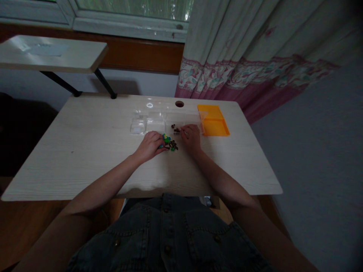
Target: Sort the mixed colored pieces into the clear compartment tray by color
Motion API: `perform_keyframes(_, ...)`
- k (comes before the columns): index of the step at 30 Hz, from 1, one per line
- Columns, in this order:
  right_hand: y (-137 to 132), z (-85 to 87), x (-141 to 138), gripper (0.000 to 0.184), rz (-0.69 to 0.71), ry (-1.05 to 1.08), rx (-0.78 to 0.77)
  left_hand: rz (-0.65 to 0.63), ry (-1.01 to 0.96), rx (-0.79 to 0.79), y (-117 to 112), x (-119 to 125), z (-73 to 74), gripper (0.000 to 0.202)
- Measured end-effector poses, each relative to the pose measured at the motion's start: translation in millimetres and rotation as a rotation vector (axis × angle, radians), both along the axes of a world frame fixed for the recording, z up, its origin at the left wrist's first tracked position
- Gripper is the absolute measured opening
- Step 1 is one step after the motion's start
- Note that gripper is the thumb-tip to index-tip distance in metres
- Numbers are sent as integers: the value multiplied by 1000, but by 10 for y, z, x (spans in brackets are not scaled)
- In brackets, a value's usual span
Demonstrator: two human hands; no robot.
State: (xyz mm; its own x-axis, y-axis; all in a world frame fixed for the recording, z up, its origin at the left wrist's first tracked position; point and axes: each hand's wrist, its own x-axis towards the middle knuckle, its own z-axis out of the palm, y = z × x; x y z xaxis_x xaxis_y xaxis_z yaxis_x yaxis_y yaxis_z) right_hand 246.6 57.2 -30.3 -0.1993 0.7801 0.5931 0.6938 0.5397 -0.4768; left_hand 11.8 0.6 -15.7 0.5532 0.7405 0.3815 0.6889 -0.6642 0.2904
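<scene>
A small heap of tiny pieces, green, blue and dark brown, lies on the pale wooden table between my hands. My left hand rests curled beside the heap, its fingertips touching the coloured pieces. My right hand is pinched over a compartment of a clear plastic sorting box, fingers closed on a small dark piece. A few dark pieces lie in that compartment.
An orange lid lies open at the box's right end. A round cable hole sits near the table's far edge. A second tabletop stands behind left, a curtain behind right.
</scene>
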Motion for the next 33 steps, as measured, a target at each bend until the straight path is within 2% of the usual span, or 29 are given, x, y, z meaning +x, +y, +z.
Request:
perform_keyframes(10,-42,36,-35,25,47,-36,-12,9,10,30,-1,36,9,26)
perform_keyframes(12,-66,47,-46,23,105,-63,-16,6,9,29,-9,43,15,26)
perform_keyframes(18,-146,105,-29,17,398,-218,-23,21,13,27,-19,36,14,23)
perform_keyframes(27,-181,80,-43,14,522,-257,22,67,-27,3,-16,22,22,20)
perform_keyframes(29,-187,73,-53,13,548,-243,37,36,-47,-23,-11,-14,50,21)
perform_keyframes(33,-192,92,-54,15,540,-219,30,-108,-36,-98,-2,-148,142,20)
